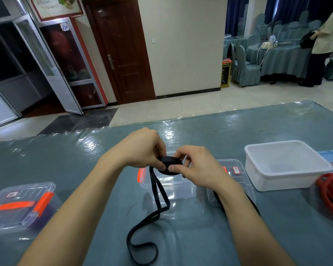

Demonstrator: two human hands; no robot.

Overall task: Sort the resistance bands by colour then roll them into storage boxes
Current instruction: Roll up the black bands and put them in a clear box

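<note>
black band (pixel 171 162): half-rolled coil held over clear box (pixel 178 189), slack trailing near onto tabletop (pixel 200 239) | your left hand (pixel 142 148) + right hand (pixel 197 168) pinch the coil rim | soft, light, likely springs open: keep thumbs on the outer wrap

Cool, rather dim indoor light is falling from above. Glare is shining on the glossy table cover (pixel 88 143), soft shadows are lying on it, and straight lines are bending near the frame edges.
</note>
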